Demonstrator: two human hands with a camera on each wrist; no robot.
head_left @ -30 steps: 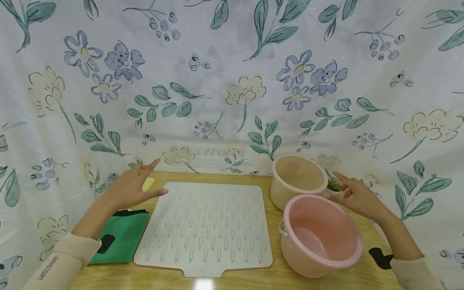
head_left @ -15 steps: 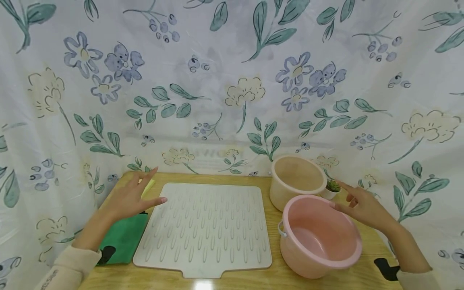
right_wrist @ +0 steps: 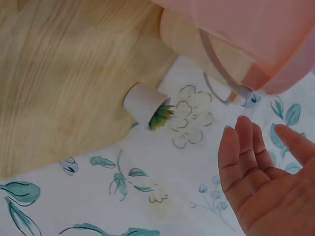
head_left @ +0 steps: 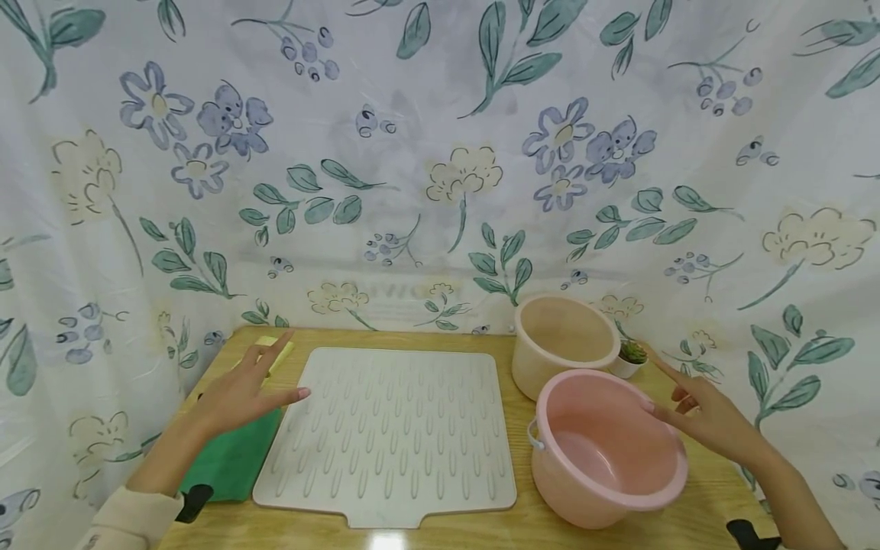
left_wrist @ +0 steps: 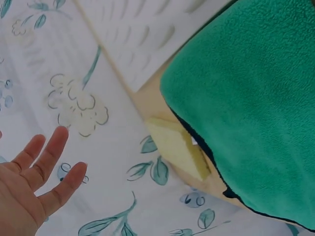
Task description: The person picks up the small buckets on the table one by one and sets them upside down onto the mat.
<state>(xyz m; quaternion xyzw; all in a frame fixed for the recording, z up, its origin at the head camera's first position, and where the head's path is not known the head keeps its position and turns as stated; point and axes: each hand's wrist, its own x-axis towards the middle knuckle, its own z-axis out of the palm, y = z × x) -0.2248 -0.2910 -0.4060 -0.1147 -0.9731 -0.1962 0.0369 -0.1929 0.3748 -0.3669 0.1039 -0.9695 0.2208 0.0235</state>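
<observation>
My left hand [head_left: 237, 393] hovers over the green cloth [head_left: 237, 458] at the left, fingers extended and holding nothing. A yellow sponge [left_wrist: 179, 147] lies beyond that cloth, partly behind the hand in the head view. At the right, my right hand [head_left: 711, 420] is held in the air by the pink bucket [head_left: 605, 500], its thumb overlapping the far rim in the head view. In the right wrist view its relaxed fingers [right_wrist: 246, 152] hold nothing. A cream bucket [head_left: 532, 367] stands behind the pink one.
A white ridged board [head_left: 388, 428] with a front tab lies mid-table, between cloth and buckets. A small potted succulent [head_left: 629, 359] stands right of the cream bucket. Behind the wooden table [head_left: 467, 535] hangs a floral curtain [head_left: 412, 153].
Both hands have drawn back toward the person and slightly outward. More of the yellow sponge and the potted succulent now shows. The buckets, board and cloth have stayed in place.
</observation>
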